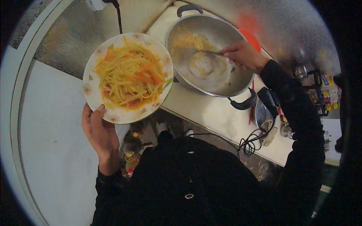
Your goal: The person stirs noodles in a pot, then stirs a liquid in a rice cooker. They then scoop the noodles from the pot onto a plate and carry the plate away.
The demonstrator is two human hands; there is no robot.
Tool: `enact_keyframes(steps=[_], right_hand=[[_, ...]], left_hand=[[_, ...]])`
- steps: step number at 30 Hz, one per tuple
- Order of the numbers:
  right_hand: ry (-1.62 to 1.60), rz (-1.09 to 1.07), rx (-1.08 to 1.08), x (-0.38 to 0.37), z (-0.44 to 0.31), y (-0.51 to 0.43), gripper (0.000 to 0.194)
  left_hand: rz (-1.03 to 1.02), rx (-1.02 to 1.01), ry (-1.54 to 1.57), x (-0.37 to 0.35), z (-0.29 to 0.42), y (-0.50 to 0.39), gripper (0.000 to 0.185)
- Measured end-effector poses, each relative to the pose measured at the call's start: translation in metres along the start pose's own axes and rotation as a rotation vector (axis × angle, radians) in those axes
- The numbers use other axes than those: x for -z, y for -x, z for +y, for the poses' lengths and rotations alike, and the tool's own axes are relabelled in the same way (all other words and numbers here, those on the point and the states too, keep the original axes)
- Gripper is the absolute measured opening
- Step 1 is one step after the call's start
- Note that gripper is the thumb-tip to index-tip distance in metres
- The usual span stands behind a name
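My left hand (101, 132) holds a flower-patterned plate (113, 116) by its near rim. Shredded yellow vegetable with orange and red pieces (130, 76) is heaped on the plate. To its right, a large two-handled metal pot (186, 80) stands on a pale counter. My right hand (244, 56) grips a thin dark utensil (209, 52) over the pot; its far end is blurred, so its kind cannot be told. Some shredded food (195, 41) lies inside the pot at the far left, above cloudy smears on its bottom.
On the pale counter (206, 113) beside the pot are red chopsticks (251, 115), a coiled black cable (249, 145) and a metal-rimmed lid or bowl (261, 113). A red-orange round object (250, 39) sits behind the pot. Bottles (130, 154) stand low, near the body.
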State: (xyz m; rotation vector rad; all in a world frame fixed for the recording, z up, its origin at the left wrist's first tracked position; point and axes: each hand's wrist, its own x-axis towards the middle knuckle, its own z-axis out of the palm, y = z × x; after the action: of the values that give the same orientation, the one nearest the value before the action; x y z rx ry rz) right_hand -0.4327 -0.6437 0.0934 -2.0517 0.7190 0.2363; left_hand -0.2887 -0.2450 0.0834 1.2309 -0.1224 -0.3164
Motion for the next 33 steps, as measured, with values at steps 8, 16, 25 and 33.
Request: enact_keyframes(steps=[8, 16, 25, 33], right_hand=[[0.555, 0.053, -0.127, 0.065, 0.027, 0.058, 0.017], [1.023, 0.352, 0.437, 0.055, -0.011, -0.006, 0.018], [1.482, 0.553, 0.51, 0.022, -0.054, -0.006, 0.026], [1.397, 0.708, 0.703, 0.025, -0.066, 0.004, 0.033]], left_hand=[[0.009, 0.007, 0.053, 0.005, -0.009, -0.005, 0.029], [-0.001, 0.039, 0.027, 0.001, 0.0, -0.005, 0.033], [-0.031, -0.076, 0.009, 0.007, -0.003, 0.003, 0.03], [-0.034, -0.086, -0.062, 0.01, -0.01, -0.004, 0.037]])
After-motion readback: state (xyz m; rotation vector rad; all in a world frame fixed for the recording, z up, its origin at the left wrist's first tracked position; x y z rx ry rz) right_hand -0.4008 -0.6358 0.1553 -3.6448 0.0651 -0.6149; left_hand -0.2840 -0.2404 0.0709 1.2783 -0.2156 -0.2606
